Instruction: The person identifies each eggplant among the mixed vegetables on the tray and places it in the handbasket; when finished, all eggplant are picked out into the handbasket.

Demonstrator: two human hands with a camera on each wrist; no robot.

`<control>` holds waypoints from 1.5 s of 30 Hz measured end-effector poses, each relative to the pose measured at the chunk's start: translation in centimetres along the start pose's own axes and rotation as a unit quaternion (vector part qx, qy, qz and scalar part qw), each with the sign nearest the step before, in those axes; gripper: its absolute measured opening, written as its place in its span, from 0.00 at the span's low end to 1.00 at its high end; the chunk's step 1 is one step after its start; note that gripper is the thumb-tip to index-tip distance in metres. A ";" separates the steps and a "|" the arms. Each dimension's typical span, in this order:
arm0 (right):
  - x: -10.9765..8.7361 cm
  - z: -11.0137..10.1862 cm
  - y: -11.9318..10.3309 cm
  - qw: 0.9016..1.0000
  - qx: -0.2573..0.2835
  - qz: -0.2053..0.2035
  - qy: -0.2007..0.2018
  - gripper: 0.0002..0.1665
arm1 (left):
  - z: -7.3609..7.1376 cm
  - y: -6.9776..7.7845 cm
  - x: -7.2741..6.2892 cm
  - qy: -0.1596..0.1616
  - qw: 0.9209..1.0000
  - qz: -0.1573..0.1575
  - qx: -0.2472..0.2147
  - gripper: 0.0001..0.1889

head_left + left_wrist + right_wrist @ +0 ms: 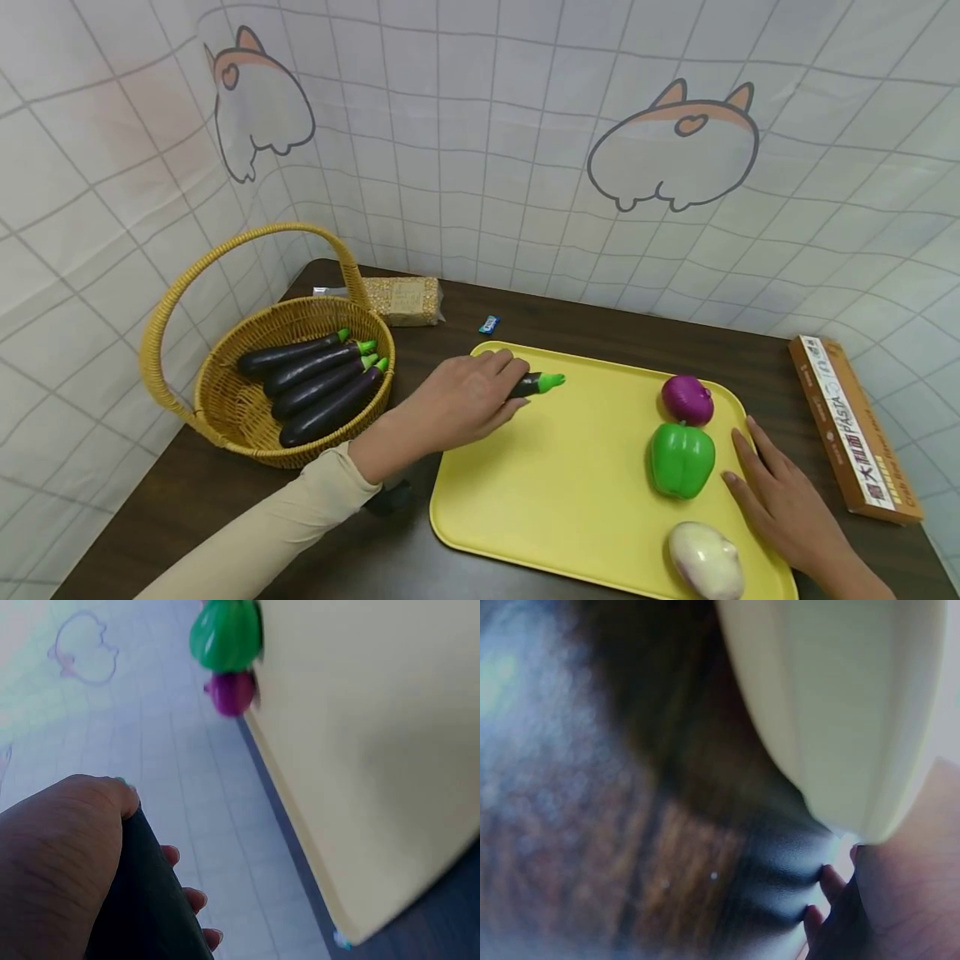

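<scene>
My left hand (468,396) grips a dark eggplant (528,386) above the left part of the yellow tray (570,500); its green stem end points right. The left wrist view shows the thumb and fingertips around the dark eggplant (154,892). Most of its body is hidden by the hand in the head view. My right hand (787,504) rests at the tray's right edge with fingers extended. Near it on the tray are a purple onion (687,400), a green bell pepper (682,460) and a whitish, purple-tinged round vegetable (705,560).
At the left, a tall-handled wicker basket (243,417) holds several eggplants (333,404). Behind it lies a packet of yellowish grains (405,300). A small blue wrapper (490,324) lies behind the tray. A pasta box (855,429) lies at the right, near the grid-patterned curtain (487,167).
</scene>
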State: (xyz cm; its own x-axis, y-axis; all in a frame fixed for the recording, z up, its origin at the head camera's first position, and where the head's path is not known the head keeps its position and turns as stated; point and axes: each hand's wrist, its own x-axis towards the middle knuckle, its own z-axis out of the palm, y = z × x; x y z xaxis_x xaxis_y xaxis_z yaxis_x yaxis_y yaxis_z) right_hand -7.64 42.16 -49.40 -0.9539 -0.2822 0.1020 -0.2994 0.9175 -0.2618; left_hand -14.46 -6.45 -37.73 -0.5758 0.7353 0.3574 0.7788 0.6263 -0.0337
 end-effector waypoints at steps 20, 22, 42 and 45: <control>0.1 -0.1 0.0 1.000 0.011 0.000 0.000 0.41 | -3.5 -7.4 -7.0 0.048 0.991 -0.126 -0.010 0.22; 0.1 0.0 0.1 1.000 0.011 0.000 0.000 0.41 | -3.8 -8.0 -8.0 0.046 0.985 -0.163 -0.011 0.22; 0.1 0.3 0.2 1.000 0.004 0.009 -0.010 0.41 | -4.8 -10.9 -15.4 0.066 0.925 -0.371 0.053 0.20; 0.0 0.3 0.1 1.000 0.003 0.010 -0.009 0.41 | -4.8 -11.0 -15.9 0.059 0.912 -0.404 0.048 0.21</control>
State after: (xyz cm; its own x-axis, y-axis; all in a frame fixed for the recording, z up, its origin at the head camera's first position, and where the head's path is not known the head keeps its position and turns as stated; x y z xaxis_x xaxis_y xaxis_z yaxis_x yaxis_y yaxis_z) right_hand -7.74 42.19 -49.73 -0.9597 -0.2693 0.0798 -0.2809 0.9214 -0.2686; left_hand -12.63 -26.28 -38.60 -0.9165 -0.0054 0.4001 0.0837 0.9752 0.2049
